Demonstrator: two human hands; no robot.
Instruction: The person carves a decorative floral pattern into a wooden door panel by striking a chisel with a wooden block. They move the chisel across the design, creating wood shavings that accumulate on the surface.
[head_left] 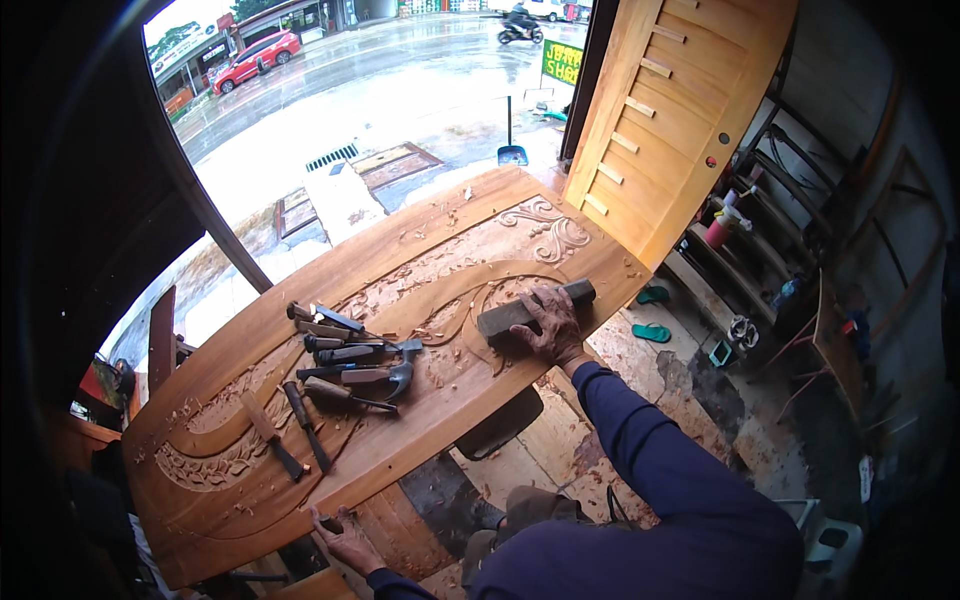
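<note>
A large carved wooden door panel (440, 400) lies flat before me, with scrollwork, leaf patterns and curved borders cut into it. On its right part, my right hand (550, 325) is closed over a long dark rectangular block (503, 325), fingers across its top. My left hand (345, 540) is beside the panel's near left edge, thumb and a finger apart; nothing plainly shows in it. Between the hands lie a claw hammer (400, 370) and several chisels (345, 352) in a cluster. Left of them rest a wooden-handled chisel (270, 435) and a dark-handled chisel (305, 425).
Wood shavings (400, 285) litter the panel and floor. A paler wooden door (665, 120) with small blocks on it stands upright at the far right. Green slippers (652, 332) lie on the floor, near shelves (740, 260). Outside, a dustpan (512, 155) stands before a wet street.
</note>
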